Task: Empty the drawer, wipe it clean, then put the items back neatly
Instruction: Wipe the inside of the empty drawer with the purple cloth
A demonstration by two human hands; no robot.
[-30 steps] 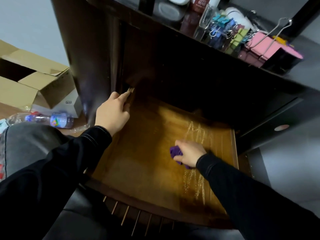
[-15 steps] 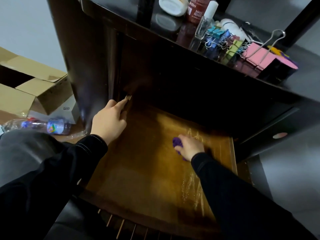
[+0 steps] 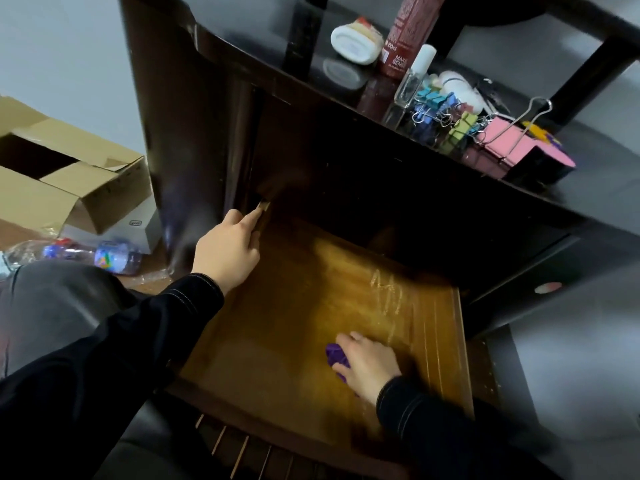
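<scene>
The drawer (image 3: pixel 277 344) is pulled out and lies open at the centre of the view, its brown wooden floor bare apart from the hand and cloth on it. The right hand (image 3: pixel 370 365), at about 5 o'clock on the drawer floor, presses down on a purple cloth (image 3: pixel 335 357), with its fingers curled over the bunched fabric; the cloth peeks out on the hand's 9 o'clock side. Pale streaks (image 3: pixel 388 292) mark the wood at 12 o'clock from that hand, toward the drawer's far right part. The left hand (image 3: pixel 227 252) is at 10 o'clock from the cloth, closed around the drawer's left wall near its back corner, forefinger stretched along the edge. Both arms wear dark sleeves. On the dark cabinet top (image 3: pixel 263 53), at 12 to 2 o'clock from the drawer, stand the removed items: a white jar (image 3: pixel 353 43) on its side, a red bottle (image 3: pixel 401 39), a small clear spray bottle (image 3: pixel 414 79), a heap of coloured binder clips (image 3: pixel 440 109) and a large pink clip (image 3: pixel 509 143). At 9 o'clock, on the floor, sit an open cardboard box (image 3: pixel 69 181) and a plastic bottle (image 3: pixel 83 256) lying flat just in front of it.
</scene>
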